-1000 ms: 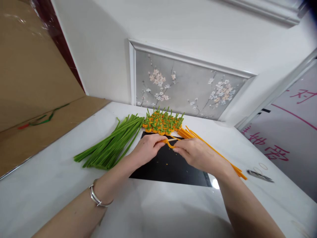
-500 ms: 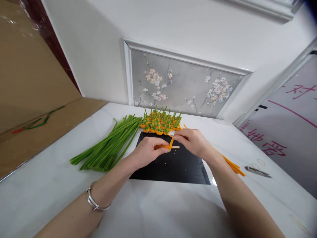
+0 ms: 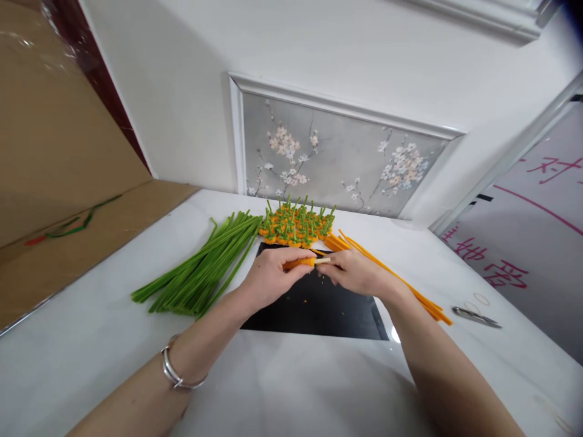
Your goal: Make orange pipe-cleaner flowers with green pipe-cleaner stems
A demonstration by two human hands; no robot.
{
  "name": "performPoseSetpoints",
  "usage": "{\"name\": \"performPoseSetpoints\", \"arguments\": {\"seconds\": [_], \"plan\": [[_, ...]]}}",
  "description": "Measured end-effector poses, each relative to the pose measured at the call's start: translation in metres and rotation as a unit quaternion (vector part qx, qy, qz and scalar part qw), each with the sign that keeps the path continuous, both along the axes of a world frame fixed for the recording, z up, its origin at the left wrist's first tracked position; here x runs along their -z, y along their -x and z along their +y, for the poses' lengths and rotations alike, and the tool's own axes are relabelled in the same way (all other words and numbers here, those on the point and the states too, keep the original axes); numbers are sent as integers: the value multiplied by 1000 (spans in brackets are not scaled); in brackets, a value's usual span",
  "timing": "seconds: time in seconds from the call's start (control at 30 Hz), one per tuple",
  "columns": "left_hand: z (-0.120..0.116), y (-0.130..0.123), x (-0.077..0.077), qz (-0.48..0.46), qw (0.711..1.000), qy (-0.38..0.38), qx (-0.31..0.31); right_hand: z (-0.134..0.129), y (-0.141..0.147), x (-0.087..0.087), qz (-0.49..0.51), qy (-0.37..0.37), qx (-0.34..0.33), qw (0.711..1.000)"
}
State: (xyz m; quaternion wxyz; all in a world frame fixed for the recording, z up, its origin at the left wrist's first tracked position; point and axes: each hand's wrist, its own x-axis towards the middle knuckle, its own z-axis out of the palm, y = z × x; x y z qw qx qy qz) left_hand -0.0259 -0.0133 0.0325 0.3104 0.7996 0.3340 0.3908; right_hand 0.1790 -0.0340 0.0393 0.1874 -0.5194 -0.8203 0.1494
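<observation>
Orange pipe cleaner on a thin stick, held over the black mat.
The orange pipe cleaner (image 3: 299, 263) is pinched by the left hand (image 3: 268, 276); the stick (image 3: 322, 260) is gripped by the right hand (image 3: 353, 271) fingers. Green stems (image 3: 200, 270) are laid left on the desk (image 3: 91, 340).

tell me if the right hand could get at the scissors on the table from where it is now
Probably yes: the scissors lie in the open on the white table, nothing between them and the right hand, though its fingers pinch a stick.

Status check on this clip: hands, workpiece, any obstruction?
Left hand and right hand pinch orange-wrapped stick over black mat. Green stems left, clear of the hands.
</observation>
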Motion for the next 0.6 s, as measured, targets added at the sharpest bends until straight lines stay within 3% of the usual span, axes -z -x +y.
{"name": "performPoseSetpoints", "arguments": {"seconds": [0.13,0.33,0.5,0.6], "plan": [[3,1,-4,-70,996,47,-7,-4,-2,-6,-3,24,-48,999],[5,3,-6,-121,984,131,-13,-3,1,-12,73,-43,-30,996],[9,4,-2,-140,980,138,-29,-10,16,-10,-47,-76,43,995],[13,5,0,-124,986,98,-59,-16,22,-12,-84,-76,45,993]]}}
